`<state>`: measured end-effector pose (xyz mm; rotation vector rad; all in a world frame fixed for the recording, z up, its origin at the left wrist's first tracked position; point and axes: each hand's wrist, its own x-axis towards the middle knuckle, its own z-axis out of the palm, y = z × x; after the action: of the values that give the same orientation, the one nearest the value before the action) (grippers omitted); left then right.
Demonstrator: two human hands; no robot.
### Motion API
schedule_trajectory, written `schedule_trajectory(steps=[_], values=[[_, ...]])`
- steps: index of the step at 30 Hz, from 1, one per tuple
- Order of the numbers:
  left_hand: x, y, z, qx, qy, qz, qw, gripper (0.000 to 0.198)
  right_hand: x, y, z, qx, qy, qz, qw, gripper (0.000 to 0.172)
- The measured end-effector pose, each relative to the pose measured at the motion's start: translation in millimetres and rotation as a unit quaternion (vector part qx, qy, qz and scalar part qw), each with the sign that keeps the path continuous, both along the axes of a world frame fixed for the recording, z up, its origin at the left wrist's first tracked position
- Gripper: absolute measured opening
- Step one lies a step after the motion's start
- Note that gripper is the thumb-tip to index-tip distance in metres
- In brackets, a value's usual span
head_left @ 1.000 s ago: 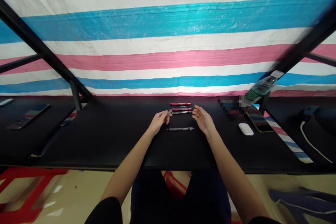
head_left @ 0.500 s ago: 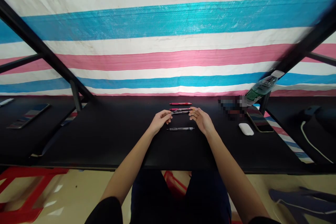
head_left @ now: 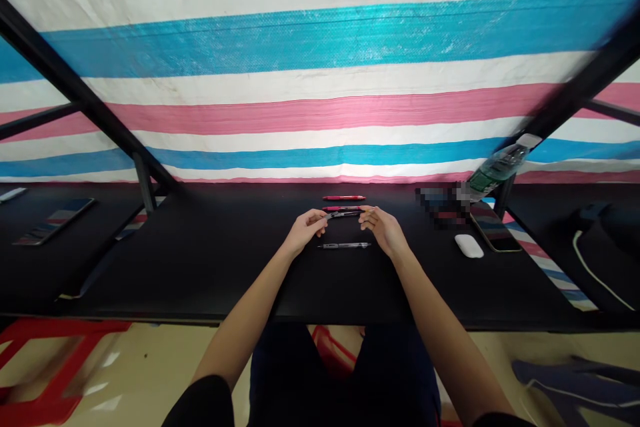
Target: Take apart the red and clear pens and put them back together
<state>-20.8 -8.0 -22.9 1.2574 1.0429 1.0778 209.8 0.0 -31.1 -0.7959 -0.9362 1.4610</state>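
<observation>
Several pens lie in a column on the black table (head_left: 210, 260). A grey pen (head_left: 344, 215) is held at both ends: my left hand (head_left: 306, 231) pinches its left end and my right hand (head_left: 384, 229) pinches its right end. Just behind it lie a red pen (head_left: 344, 208) and, farther back, another red pen (head_left: 343, 197). A black pen (head_left: 344, 245) rests on the table between my wrists, nearer to me and untouched.
On the right lie a white earbud case (head_left: 469, 246), a phone (head_left: 493, 229) and a tilted plastic bottle (head_left: 493, 170). Another phone (head_left: 54, 220) lies on the left table. A striped tarp (head_left: 320, 80) hangs behind. A white cable (head_left: 595, 273) runs at far right.
My left hand has come in to the grey pen's left end and closed on it. My right hand shifted slightly left and pinched the other end. The other pens have not moved.
</observation>
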Motion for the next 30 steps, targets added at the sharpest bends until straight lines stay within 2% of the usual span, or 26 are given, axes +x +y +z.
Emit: schedule_trajectory(steps=[4, 16, 22, 30], values=[[-1.1, 0.5, -1.1, 0.001, 0.016, -0.003, 1.0, 0.031, -1.7, -1.0, 0.7, 0.007, -0.017, -0.001, 1.0, 0.032], [2.9, -2.2, 5.7, -0.02, -0.029, 0.027, 0.999, 0.03, 5.4, 4.9, -3.9, -0.032, 0.055, -0.018, 0.998, 0.027], [2.2, -0.7, 3.7, -0.026, -0.045, 0.023, 0.998, 0.031, 5.7, 5.9, -5.0, -0.031, 0.055, -0.038, 0.997, 0.027], [1.6, -0.1, 2.2, -0.023, -0.037, 0.019, 0.999, 0.032, 6.2, 6.4, -6.1, -0.03, 0.038, -0.03, 0.998, 0.027]])
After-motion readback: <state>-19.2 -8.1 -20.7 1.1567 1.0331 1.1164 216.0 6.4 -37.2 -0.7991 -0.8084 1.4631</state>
